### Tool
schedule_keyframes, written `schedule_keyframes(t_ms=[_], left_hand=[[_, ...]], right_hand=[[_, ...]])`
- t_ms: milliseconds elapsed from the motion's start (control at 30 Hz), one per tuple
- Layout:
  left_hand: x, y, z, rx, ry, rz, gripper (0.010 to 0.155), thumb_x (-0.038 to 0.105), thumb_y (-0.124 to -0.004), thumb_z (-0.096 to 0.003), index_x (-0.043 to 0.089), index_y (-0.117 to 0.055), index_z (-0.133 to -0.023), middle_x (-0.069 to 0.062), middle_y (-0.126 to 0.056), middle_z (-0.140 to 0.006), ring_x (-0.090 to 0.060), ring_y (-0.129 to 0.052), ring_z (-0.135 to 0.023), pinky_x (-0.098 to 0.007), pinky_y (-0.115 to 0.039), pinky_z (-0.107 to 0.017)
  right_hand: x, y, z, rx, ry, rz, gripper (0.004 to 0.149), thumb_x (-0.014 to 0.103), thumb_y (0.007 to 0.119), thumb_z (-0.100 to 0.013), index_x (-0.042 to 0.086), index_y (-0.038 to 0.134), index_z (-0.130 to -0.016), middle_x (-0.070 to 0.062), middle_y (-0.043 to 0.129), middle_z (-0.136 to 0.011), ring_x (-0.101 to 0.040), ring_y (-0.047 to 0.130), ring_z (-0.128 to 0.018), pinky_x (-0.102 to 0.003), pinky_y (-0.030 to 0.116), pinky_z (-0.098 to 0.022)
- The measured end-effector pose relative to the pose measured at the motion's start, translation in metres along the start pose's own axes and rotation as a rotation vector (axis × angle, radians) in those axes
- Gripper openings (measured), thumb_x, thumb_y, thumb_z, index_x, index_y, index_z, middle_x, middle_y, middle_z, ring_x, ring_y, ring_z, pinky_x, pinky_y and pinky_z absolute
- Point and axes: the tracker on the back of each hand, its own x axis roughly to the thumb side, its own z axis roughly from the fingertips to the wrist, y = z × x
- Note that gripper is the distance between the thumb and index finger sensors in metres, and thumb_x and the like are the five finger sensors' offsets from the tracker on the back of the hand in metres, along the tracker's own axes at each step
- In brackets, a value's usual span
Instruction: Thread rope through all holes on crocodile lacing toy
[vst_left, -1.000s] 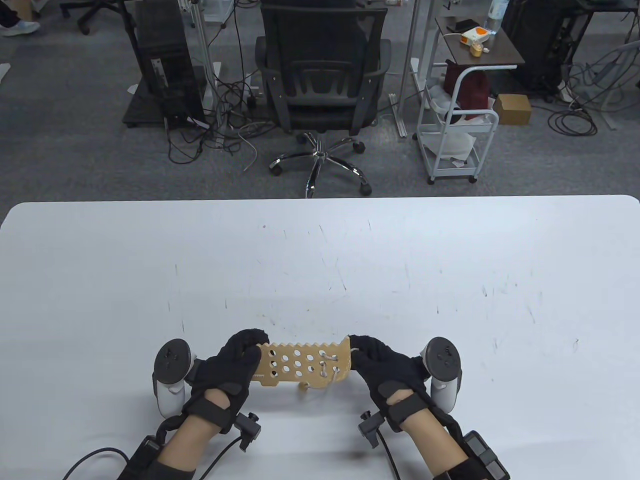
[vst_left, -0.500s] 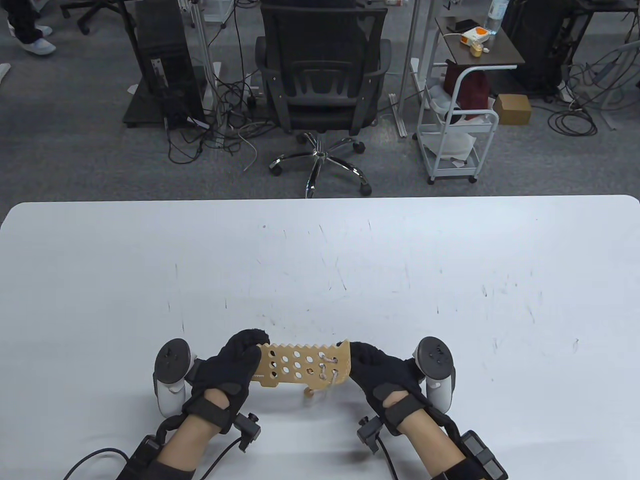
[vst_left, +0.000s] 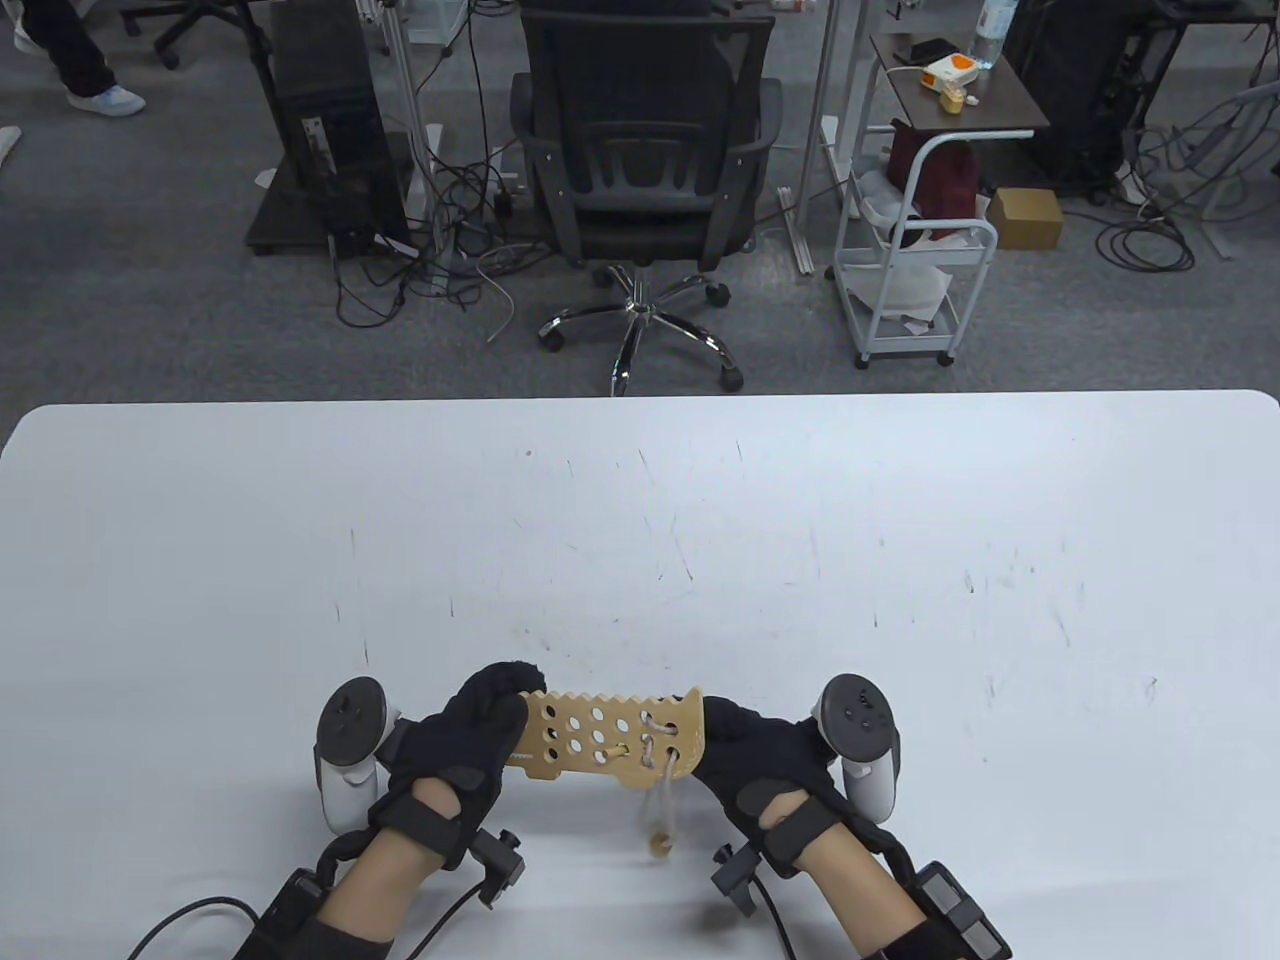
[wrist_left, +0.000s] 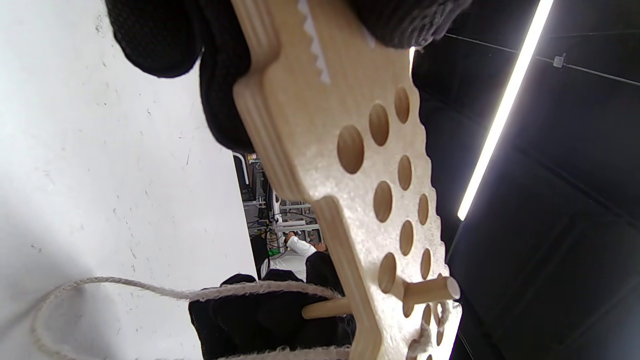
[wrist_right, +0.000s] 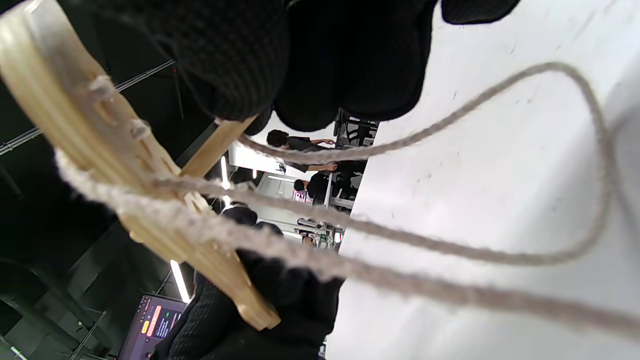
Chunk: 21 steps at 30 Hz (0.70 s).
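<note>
At the table's 6 o'clock edge the toy is held aloft, long axis 9-to-3, teeth toward 12, left hand gripping its 9 o'clock end. The right hand is curled beneath the laced 3 o'clock end; whether it pinches anything I cannot tell. Best keep the board level and push the needle fully through before drawing the rope snug.

The tabletop lies bare beyond and to both sides of the hands, giving open passage there. At its near edge the crocodile board spans between the left hand and right hand, and the rope dangles below it, barring the gap between the wrists.
</note>
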Motion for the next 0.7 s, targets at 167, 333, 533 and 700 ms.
schedule_keyframes(t_ms=[167,333,533,700], left_hand=[[0.0,0.001,0.0,0.013,0.011,-0.016,0.051,0.039,-0.07,-0.0431,0.027,-0.069,-0.093,0.0,-0.089,-0.076,-0.021,-0.101,-0.057,-0.05,-0.074,-0.064],[-0.001,0.0,0.0,0.013,0.018,-0.023,0.051,0.039,-0.07,-0.0432,0.027,-0.069,-0.093,0.0,-0.089,-0.076,-0.021,-0.101,-0.057,-0.05,-0.074,-0.064],[-0.002,-0.001,0.0,0.012,0.025,-0.029,0.052,0.039,-0.07,-0.0431,0.027,-0.069,-0.093,0.0,-0.089,-0.076,-0.021,-0.101,-0.057,-0.05,-0.074,-0.064],[-0.002,-0.003,0.0,0.013,0.031,-0.03,0.052,0.039,-0.07,-0.043,0.027,-0.069,-0.093,0.0,-0.089,-0.076,-0.021,-0.101,-0.056,-0.05,-0.074,-0.064]], right_hand=[[0.0,0.006,0.0,0.032,0.004,-0.047,0.044,0.021,0.084,-0.044,0.017,0.083,-0.088,-0.012,0.086,-0.082,-0.04,0.082,-0.073,-0.066,0.05,-0.063],[0.002,0.011,0.0,0.063,-0.006,-0.093,0.046,0.02,0.083,-0.045,0.016,0.081,-0.09,-0.013,0.085,-0.084,-0.04,0.082,-0.075,-0.066,0.05,-0.063],[0.0,0.015,0.0,0.094,0.001,-0.197,0.045,0.019,0.08,-0.045,0.016,0.08,-0.09,-0.014,0.086,-0.086,-0.04,0.083,-0.076,-0.066,0.051,-0.063],[-0.001,0.019,0.0,0.13,0.007,-0.278,0.046,0.017,0.078,-0.045,0.016,0.079,-0.091,-0.013,0.087,-0.088,-0.04,0.083,-0.078,-0.066,0.051,-0.064]])
